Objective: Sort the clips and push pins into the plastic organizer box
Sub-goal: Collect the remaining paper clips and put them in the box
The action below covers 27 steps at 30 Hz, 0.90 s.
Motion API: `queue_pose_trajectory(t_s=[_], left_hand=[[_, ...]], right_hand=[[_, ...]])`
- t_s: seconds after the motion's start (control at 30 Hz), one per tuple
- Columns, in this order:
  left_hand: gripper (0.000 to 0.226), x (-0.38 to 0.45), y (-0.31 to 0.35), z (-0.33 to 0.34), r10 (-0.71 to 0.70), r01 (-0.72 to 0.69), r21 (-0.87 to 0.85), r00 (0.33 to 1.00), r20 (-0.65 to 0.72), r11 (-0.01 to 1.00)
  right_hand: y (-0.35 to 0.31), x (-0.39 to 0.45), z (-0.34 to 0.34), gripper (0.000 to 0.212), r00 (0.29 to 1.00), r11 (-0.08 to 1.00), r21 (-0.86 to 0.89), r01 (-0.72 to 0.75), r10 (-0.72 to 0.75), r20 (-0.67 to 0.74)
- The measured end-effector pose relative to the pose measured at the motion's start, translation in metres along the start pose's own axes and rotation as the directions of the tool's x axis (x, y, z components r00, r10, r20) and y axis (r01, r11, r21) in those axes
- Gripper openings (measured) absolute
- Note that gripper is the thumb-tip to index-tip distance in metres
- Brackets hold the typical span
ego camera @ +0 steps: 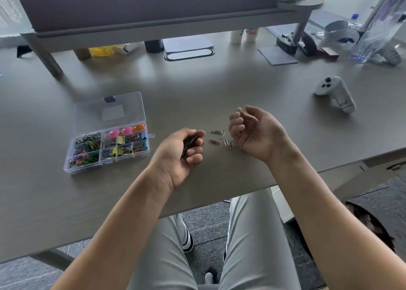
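While gathering, left hand curled round a bunch of clips, kept for the organizer box. Right hand pinching one silver clip. More loose clips near the table's front edge.

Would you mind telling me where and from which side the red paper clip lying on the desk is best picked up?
Pinch the red paper clip across its long sides, coming straight down from above. It lies flat on the desk and apart from the silver clips, so only its thin wire edges offer a hold.

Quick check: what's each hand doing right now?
Left hand: grips a bunch of dark paper clips.
Right hand: fingers curled round a silver paper clip.
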<state>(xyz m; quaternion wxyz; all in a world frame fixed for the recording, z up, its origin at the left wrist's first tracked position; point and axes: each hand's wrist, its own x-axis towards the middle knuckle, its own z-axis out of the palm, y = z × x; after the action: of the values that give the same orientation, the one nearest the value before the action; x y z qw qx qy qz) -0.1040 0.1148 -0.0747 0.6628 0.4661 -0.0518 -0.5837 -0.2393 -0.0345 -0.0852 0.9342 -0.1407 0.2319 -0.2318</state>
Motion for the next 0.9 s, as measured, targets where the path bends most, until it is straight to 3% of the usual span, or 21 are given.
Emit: queue_pose_trajectory(t_s=[0.07, 0.13, 0.2, 0.3, 0.4, 0.47, 0.53, 0.6, 0.73, 0.9], left_hand=[[0.025, 0.003, 0.001, 0.003, 0.01, -0.01, 0.028, 1.0, -0.018, 1.0], [0.029, 0.006, 0.004, 0.005, 0.05, -0.046, 0.11, 0.998, -0.036, 0.993], [0.03, 0.009, 0.007, 0.008, 0.108, -0.092, 0.233, 0.993, -0.054, 0.968], [0.023, 0.016, 0.011, 0.01, 0.2, -0.154, 0.444, 0.978, -0.058, 0.883], [0.022, 0.023, 0.011, 0.007, 0.311, -0.242, 0.7, 0.95, 0.03, 0.672], [0.016, 0.026, 0.01, 0.003, 0.404, -0.319, 0.858, 0.903, 0.147, 0.401], [0.005, 0.029, 0.011, 0.001, 0.447, -0.377, 0.912, 0.852, 0.274, 0.161], [0.006, 0.031, 0.011, 0.0, 0.432, -0.398, 0.917, 0.833, 0.346, 0.031], [0.008, 0.033, 0.011, 0.002, 0.403, -0.395, 0.914, 0.824, 0.398, -0.095], [0.005, 0.036, 0.017, 0.009, 0.333, -0.371, 0.918, 0.856, 0.396, -0.14]], right_hand=[[-0.001, -0.004, 0.005, 0.028, 0.996, 0.984, -0.169, 0.063, -0.073, -0.054], [-0.003, -0.01, 0.005, 0.02, 0.97, 0.885, -0.44, 0.152, -0.219, -0.106], [-0.004, -0.019, -0.001, 0.015, 0.909, 0.645, -0.741, 0.186, -0.4, -0.119], [-0.002, -0.034, -0.011, 0.014, 0.824, 0.127, -0.989, 0.078, -0.567, -0.007], [0.011, -0.048, -0.014, 0.022, 0.787, -0.254, -0.967, -0.024, -0.602, 0.139], [0.022, -0.055, -0.012, 0.027, 0.781, -0.397, -0.913, -0.088, -0.596, 0.184], [0.031, -0.056, -0.012, 0.032, 0.765, -0.458, -0.88, -0.126, -0.609, 0.207], [0.035, -0.055, -0.011, 0.03, 0.743, -0.471, -0.871, -0.14, -0.631, 0.223], [0.035, -0.052, -0.005, 0.021, 0.745, -0.495, -0.855, -0.156, -0.627, 0.227], [0.027, -0.046, 0.009, 0.013, 0.84, -0.546, -0.811, -0.21, -0.525, 0.136]])
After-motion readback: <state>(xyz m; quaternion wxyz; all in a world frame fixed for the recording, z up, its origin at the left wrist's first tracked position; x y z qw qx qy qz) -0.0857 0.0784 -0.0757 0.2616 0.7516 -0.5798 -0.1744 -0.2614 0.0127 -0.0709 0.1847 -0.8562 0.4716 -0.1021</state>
